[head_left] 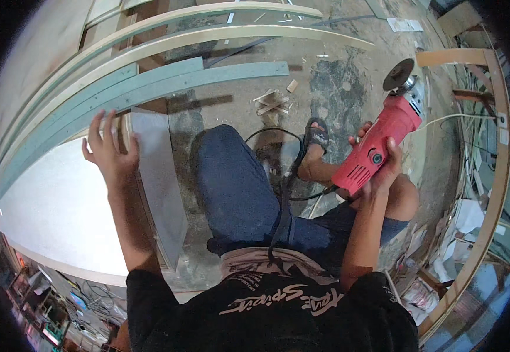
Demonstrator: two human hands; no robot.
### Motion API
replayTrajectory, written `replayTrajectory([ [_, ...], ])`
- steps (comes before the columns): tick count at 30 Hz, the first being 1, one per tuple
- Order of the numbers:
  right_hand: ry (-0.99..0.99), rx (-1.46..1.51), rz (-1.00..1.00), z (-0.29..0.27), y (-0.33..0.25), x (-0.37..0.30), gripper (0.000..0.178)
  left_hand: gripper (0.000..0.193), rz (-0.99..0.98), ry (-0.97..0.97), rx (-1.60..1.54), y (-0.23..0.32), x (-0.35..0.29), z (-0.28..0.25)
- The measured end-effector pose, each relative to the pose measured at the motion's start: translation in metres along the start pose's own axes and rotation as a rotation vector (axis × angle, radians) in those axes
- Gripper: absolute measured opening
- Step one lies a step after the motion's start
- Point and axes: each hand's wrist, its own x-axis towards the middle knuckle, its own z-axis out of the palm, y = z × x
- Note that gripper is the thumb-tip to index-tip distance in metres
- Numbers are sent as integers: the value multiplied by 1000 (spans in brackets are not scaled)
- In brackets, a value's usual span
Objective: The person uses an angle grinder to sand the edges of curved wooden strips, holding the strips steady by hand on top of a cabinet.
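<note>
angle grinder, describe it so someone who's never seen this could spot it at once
Start at the person's raised knee in dark blue shorts and look to the right, above the concrete floor. There the right hand grips a red angle grinder with a dark round disc at its far end. It is the only bright red thing among pale wooden strips and grey boards.

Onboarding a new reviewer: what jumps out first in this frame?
The red angle grinder at right, gripped by the right hand with its dark disc raised off the floor. At left, the left hand lies spread on the corner of a large white board, beside long grey-green strips. Between them, a sandalled foot stands on the dusty concrete floor, near wood offcuts.
</note>
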Motion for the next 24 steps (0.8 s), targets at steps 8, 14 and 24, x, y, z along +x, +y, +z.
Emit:
replayTrajectory([
  [8,-141,-455,115,13,21,-6,40,88,-12,-847,-1378,251,-65,20],
  [14,-118,-312,219,43,40,-21,42,83,-315,-686,-1492,308,-85,8],
  [24,-187,-488,79,41,81,-5,40,70,-484,-769,-1652,284,-88,24],
])
